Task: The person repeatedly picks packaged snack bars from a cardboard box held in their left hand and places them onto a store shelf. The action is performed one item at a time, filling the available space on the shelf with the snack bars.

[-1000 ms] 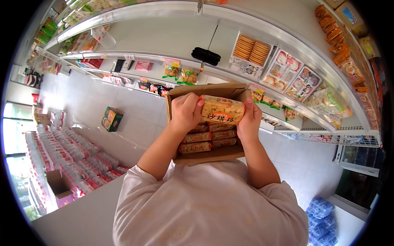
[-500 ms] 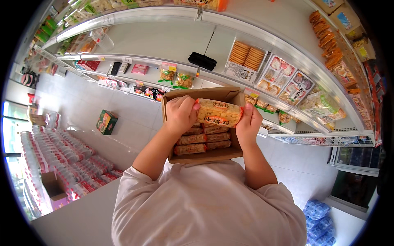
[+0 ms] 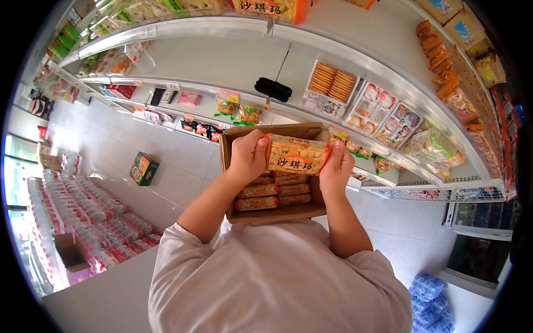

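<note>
A clear-wrapped pastry pack (image 3: 298, 155) with orange ends and yellowish content is held between my two hands. My left hand (image 3: 249, 157) is closed on its left end, thumb on top. On the right end, my right hand (image 3: 336, 169) grips the wrapper with the thumb toward me. Just below the pack is an open cardboard box (image 3: 272, 215), close against my body. Several more wrapped pastry packs (image 3: 257, 203) lie in rows inside it. The held pack and my hands hide the far part of the box's inside.
Ahead, a curved shelf (image 3: 222, 53) bears a black object (image 3: 273, 89), a tray of round biscuits (image 3: 333, 81) and other packed snacks. A green box (image 3: 144, 168) stands on the floor at left, near stacked bottle packs (image 3: 89, 216). Blue bottle packs (image 3: 430, 299) sit at lower right.
The pastry pack has tilted so its broad printed face now shows more fully. Both hands keep their hold, and the box stays almost in place.
</note>
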The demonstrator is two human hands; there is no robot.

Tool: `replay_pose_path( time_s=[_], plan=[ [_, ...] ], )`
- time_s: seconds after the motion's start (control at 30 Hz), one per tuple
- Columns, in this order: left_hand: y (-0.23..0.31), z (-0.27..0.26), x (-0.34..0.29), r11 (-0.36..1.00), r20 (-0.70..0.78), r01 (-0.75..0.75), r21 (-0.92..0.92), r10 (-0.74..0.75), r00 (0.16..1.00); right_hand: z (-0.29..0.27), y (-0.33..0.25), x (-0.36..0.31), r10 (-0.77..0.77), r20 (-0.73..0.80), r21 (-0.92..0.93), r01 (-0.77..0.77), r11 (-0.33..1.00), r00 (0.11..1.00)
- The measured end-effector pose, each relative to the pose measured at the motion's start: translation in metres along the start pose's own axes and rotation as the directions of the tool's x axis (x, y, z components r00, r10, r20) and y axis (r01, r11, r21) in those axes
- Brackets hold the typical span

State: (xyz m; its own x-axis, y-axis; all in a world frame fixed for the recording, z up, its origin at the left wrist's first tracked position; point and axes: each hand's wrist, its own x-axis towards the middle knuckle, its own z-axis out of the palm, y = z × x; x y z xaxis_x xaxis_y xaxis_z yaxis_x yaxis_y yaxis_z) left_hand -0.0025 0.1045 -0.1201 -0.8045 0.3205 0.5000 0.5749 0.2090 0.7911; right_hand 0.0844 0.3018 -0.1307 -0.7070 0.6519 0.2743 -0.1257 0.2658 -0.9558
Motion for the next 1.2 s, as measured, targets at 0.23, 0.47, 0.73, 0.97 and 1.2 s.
replay_pose_path(
  time_s=[0.23, 0.47, 0.73, 0.97, 1.2],
  plan=[
    [-0.010, 0.001, 0.001, 0.863, 0.235, 0.285, -0.417, -0.200, 0.951, -0.016, 0.002, 0.008, 0.111, 0.227, 0.131, -0.144, 0.981, 0.967],
    [-0.027, 0.001, 0.000, 0.825, 0.271, 0.345, -0.447, -0.243, 0.931, -0.023, -0.034, 0.035, 0.115, 0.724, 0.050, -0.218, 0.975, 0.680],
    [-0.015, 0.000, 0.020, 0.982, -0.063, -0.078, 0.173, 0.090, 0.994, -0.057, -0.171, 0.111, -0.241, 0.324, 0.092, 0.223, 0.971, 0.915],
    [-0.012, 0.008, 0.015, 0.884, 0.241, -0.131, 0.450, 0.022, 0.970, -0.044, -0.206, 0.282, -0.270, 0.357, -0.392, 0.406, 0.826, 0.894],
    [-0.014, 0.010, 0.014, 0.874, 0.264, -0.150, 0.462, 0.026, 0.964, -0.014, -0.159, 0.378, -0.345, 0.510, -0.487, 0.594, 0.640, 0.788]
  ],
)
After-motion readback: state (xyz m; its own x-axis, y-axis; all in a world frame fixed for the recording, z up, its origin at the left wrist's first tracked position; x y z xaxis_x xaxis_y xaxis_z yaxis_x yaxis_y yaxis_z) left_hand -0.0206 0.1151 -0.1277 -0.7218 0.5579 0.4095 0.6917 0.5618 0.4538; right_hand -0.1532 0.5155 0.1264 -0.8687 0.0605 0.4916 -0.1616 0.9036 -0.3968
